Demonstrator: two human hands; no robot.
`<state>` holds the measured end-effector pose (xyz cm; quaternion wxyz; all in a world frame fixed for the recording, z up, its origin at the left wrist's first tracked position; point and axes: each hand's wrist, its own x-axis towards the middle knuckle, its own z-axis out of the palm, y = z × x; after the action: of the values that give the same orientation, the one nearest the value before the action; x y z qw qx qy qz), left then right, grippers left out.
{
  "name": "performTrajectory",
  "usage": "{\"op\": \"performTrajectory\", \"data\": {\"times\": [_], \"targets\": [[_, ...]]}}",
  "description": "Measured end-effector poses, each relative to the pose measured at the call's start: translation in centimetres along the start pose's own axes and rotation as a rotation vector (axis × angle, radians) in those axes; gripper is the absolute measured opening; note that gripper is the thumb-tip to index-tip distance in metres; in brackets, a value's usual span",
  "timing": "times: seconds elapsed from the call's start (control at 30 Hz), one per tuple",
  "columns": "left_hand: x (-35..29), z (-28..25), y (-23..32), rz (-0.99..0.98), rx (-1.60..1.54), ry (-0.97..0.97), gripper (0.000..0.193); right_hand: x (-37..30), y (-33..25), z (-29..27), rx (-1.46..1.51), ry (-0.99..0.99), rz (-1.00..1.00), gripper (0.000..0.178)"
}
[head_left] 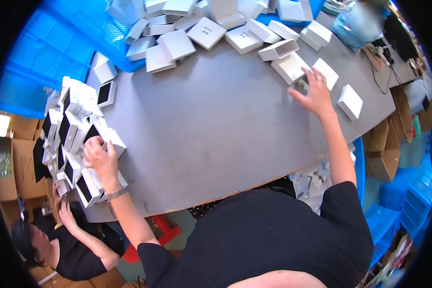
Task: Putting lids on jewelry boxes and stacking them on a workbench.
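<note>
On the left, my left hand (100, 156) bends its fingers over the edge of a white box (118, 145) in a dense stack of boxes, several with black insides. The fingers' undersides are hidden. My right hand (317, 95) reaches across the table's right side, thumb spread from the fingers. Its fingertips are at the near edges of a white box (289, 68) and a flat white box piece (326, 73); whether they touch cannot be made out. Another white box (350, 102) lies right of this hand. A small open box with a black inside (105, 94) lies beyond the stack.
Loose white boxes (206, 33) heap along the far edge of the grey table (211, 129), partly in a blue plastic crate (114, 38). Another person (77, 249) works at the lower left, hands near the stack. Cardboard cartons (385, 149) and blue crates (386, 223) stand at right.
</note>
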<state>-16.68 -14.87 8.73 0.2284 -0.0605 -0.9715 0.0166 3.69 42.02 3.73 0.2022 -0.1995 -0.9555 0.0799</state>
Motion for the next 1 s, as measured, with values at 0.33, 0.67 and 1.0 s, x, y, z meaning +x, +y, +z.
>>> {"op": "performTrajectory", "data": {"times": [0.33, 0.67, 1.0], "targets": [[-7.4, -3.0, 6.1, 0.21, -0.519, 0.186, 0.021, -1.7, -11.0, 1.9, 0.938, -0.577, 0.079, 0.094], [-17.3, -1.8, 15.9, 0.045, -0.65, -0.139, 0.053, -5.2, -12.9, -2.2, 0.225, -0.92, 0.07, 0.082], [-14.5, -2.1, 13.5, 0.132, -0.717, -0.51, 0.092, -3.5, -17.4, 1.8, 0.235, -0.561, -0.758, 0.095]]}}
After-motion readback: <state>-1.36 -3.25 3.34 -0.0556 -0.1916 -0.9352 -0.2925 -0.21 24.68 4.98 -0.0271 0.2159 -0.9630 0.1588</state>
